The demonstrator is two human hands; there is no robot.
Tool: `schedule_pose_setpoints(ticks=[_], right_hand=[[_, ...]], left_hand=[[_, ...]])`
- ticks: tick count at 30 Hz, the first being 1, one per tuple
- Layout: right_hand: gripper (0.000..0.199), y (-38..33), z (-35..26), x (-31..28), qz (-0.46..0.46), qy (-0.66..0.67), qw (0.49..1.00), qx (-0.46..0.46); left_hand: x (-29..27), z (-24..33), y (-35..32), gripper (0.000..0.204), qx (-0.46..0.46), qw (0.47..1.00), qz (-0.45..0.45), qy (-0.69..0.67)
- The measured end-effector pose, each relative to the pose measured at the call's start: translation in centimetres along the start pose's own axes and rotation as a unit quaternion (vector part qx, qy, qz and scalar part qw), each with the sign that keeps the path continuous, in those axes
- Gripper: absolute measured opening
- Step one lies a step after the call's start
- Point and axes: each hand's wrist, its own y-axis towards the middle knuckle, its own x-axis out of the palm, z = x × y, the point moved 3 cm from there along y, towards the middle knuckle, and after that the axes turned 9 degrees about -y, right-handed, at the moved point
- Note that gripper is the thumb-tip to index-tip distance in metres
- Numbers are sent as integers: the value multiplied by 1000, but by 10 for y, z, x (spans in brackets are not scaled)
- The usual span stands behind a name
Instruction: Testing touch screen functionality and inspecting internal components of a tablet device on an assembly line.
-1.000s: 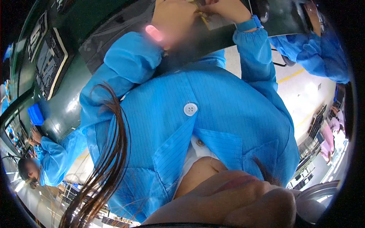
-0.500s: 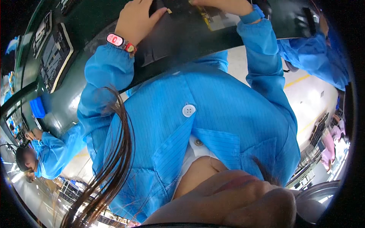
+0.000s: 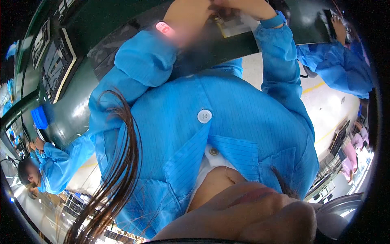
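Observation:
My left hand (image 3: 189,14) is at the upper edge of the view, smeared by motion, its fingers partly cut off and reaching the fingers of my right hand. My right hand (image 3: 252,7) is bent inward from the right, with its fingers curled closed. What lies between the fingertips is too dark and small to make out. Below the right hand, a pale flat piece with a yellow edge (image 3: 235,29) rests on the dark green table (image 3: 195,61).
Left on the table lie a black panel with a pale rim (image 3: 59,67) and a similar panel (image 3: 42,42). A blue bin (image 3: 39,118) stands farther left. One co-worker's sleeve (image 3: 67,162) is at the left; another's hand (image 3: 338,28) and sleeve (image 3: 337,65) are at the right.
My left hand has swung right, from the dark surface over to my right hand, and its forearm has followed. My right hand has shifted only slightly. The right-hand co-worker's hand shows more fully.

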Motion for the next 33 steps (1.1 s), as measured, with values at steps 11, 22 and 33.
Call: schedule_pose_setpoints(ticks=[11,22,33], right_hand=[[24,12,19,7,29,114,993,0],[23,14,18,9,45,103,994,-12],[22,14,17,12,55,94,994,-5]], left_hand=[[9,-36,-20,22,73,985,22,153],[11,-39,-18,21,79,985,21,153],[11,-38,-21,22,60,986,13,157]])
